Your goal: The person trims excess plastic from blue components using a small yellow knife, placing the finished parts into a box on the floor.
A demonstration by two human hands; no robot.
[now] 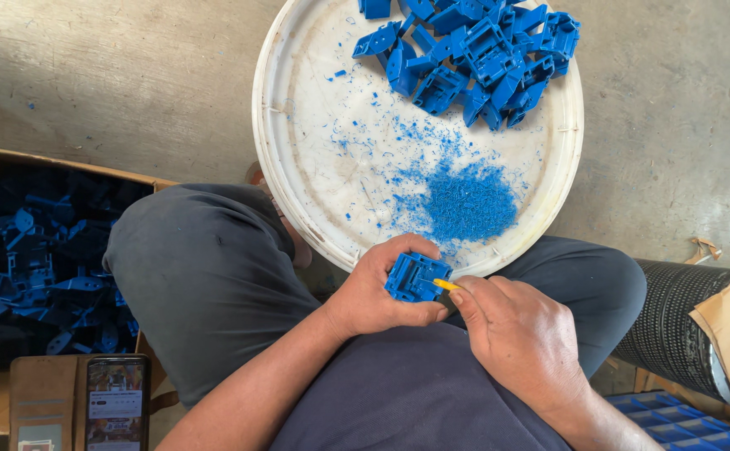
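Note:
My left hand [375,288] grips a small blue plastic part [416,277] just below the near rim of a round white basin [298,179]. My right hand [519,334] holds a thin tool with a yellow tip [446,285] against the part's right edge. Both hands sit over my lap, between my knees. Inside the basin lies a heap of blue shavings [469,203], and a pile of similar blue parts [477,54] fills its far side.
A cardboard box [39,259] full of blue parts stands at left. A phone [117,402] in a brown case lies at the lower left. A black ribbed cylinder [674,326] and brown paper are at right, on a concrete floor.

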